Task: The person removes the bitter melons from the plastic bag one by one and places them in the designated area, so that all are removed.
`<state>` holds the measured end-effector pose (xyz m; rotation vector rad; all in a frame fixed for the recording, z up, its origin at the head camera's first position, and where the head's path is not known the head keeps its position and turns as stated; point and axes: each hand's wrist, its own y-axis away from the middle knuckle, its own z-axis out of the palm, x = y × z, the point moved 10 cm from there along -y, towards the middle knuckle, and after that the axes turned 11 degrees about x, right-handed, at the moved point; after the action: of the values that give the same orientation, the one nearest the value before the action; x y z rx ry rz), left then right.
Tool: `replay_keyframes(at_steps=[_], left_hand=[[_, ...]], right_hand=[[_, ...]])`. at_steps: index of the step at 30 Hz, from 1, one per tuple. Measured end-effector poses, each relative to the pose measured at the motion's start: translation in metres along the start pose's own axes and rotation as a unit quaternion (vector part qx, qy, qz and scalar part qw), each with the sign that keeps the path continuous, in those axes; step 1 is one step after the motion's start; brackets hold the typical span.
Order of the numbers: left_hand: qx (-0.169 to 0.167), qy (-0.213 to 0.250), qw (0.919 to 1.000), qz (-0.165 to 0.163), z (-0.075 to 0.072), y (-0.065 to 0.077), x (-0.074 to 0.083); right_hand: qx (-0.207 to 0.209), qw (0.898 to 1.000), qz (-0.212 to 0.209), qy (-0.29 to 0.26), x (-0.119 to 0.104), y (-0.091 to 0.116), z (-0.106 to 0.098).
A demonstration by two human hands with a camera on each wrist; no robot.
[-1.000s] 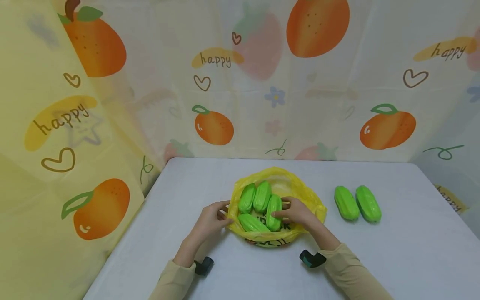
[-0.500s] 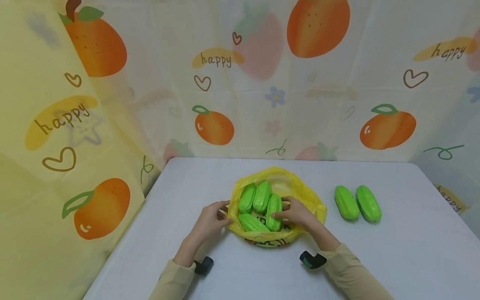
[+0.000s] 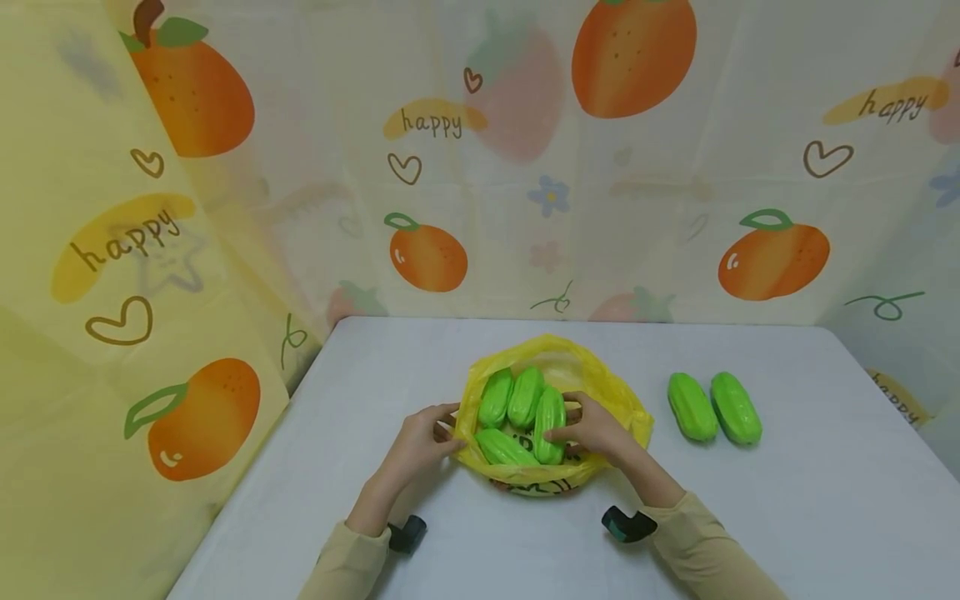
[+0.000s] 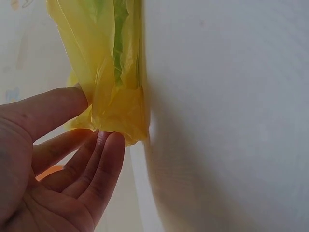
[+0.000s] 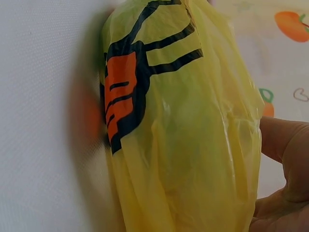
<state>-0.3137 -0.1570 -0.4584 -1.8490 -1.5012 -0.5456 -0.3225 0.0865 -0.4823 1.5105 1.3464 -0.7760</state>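
Observation:
A yellow plastic bag [image 3: 543,473] with its mouth spread wide lies mid-table, several green, ridged, oblong gourds inside. My left hand [image 3: 422,437] is at the bag's left rim, thumb on one side of the plastic and fingers on the other. In the left wrist view, the thumb and fingertips meet the yellow film [image 4: 108,104]. My right hand [image 3: 592,423] reaches over the right rim and grips the rightmost gourd [image 3: 550,412] from its right side. In the right wrist view, the bag's printed wall [image 5: 193,125] hides the fingertips and that gourd.
Two similar green gourds, one [image 3: 692,408] beside the other [image 3: 737,408], lie on the white table [image 3: 810,500] to the right of the bag. A patterned cloth [image 3: 652,192] hangs behind and at the sides. Each wrist wears a small black camera [image 3: 628,525].
The gourd under my right hand has slid slightly away from me, and the two at the bag's back left sit slightly nearer. Both hands stay almost where they were.

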Motion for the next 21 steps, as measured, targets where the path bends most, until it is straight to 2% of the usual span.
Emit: replay_keyframes(at_steps=[7,21], left_hand=[[-0.002,-0.001,1.0,-0.008,0.0,0.0,-0.001],[0.003,-0.001,1.0,-0.003,-0.001,0.0,0.0]], right_hand=[[-0.003,1.0,-0.005,-0.01,-0.001,0.0,-0.003],[-0.003,1.0,-0.015,-0.013,-0.007,0.003,-0.012]])
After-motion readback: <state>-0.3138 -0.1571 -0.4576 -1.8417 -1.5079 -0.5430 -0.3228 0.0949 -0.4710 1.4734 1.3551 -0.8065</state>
